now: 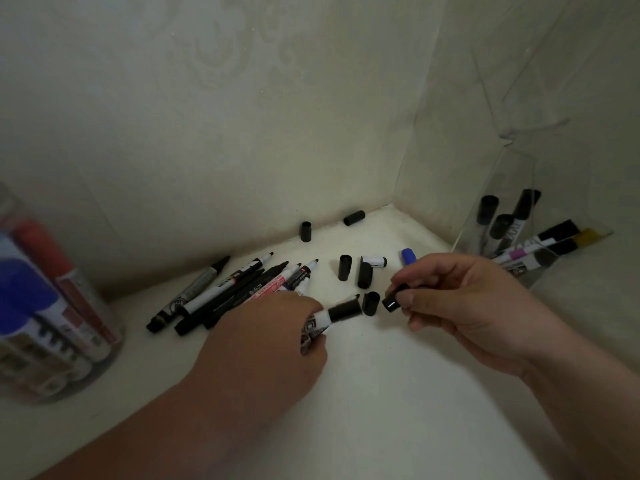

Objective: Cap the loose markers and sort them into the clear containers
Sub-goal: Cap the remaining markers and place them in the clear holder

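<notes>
Head view: left hand point(263, 337) grips a black-and-white uncapped marker point(341, 312) low over the white surface point(381, 393). The right hand point(460, 299) pinches a short black cap point(393, 302) near its tip. Capping seems underway; next, align and press.

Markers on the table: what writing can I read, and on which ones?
"WHITEBOARD": red-labelled marker in the loose pile.
Print on the other loose markers, the marker in the left hand and those in the round container and the angled container: too blurred to read.
</notes>
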The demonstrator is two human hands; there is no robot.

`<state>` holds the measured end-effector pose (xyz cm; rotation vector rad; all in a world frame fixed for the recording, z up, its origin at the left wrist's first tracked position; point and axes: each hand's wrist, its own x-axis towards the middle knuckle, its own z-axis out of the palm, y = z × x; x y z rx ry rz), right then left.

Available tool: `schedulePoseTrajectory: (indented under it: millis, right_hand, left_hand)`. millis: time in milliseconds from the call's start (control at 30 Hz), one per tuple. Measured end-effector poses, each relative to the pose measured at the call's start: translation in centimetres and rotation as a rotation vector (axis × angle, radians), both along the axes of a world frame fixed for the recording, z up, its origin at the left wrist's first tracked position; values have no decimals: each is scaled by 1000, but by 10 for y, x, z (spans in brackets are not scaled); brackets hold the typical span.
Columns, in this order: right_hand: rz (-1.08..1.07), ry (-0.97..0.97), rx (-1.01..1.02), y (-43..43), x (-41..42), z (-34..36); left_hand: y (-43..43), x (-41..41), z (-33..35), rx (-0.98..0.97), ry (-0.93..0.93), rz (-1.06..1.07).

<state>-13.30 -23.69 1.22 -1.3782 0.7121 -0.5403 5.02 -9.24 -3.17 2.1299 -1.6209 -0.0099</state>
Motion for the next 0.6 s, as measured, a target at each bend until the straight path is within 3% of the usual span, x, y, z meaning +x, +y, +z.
schedulePoseTrajectory:
  millis: [233, 400, 600]
  right_hand:
    - [-73, -172, 24, 1, 5, -6]
    - [-134, -279, 12, 0, 6, -5]
    - [-51, -288, -37, 4, 6, -7]
  left_hand:
    - [7, 10, 18, -167, 392, -220]
    - [6, 14, 19, -216, 384, -310]
    - [6, 17, 12, -237, 406, -361]
